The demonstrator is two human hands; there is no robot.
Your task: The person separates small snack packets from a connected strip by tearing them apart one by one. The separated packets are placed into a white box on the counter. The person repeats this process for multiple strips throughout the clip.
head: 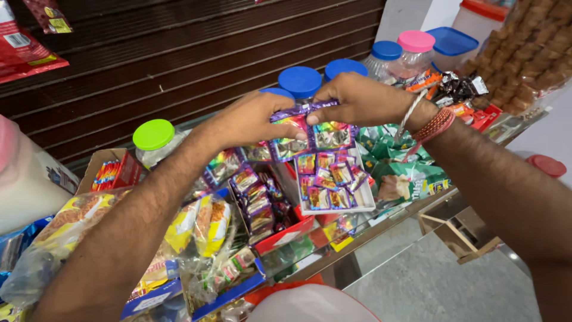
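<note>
A green-lidded jar (154, 138) stands toward the counter's left end. The left hand (250, 119) and right hand (357, 98) pinch a shiny sachet strip (310, 134), long axis left-right, above a white box (364, 200) of small sachets (328, 179).

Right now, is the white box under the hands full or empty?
Nearly full: the white box holds many small colourful packets, packed side by side across its bottom.

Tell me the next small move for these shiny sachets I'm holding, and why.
Probably lower the strip of shiny sachets into the white tray below. The left hand and right hand pinch its top edge, and it hangs right above similar packets there.
</note>
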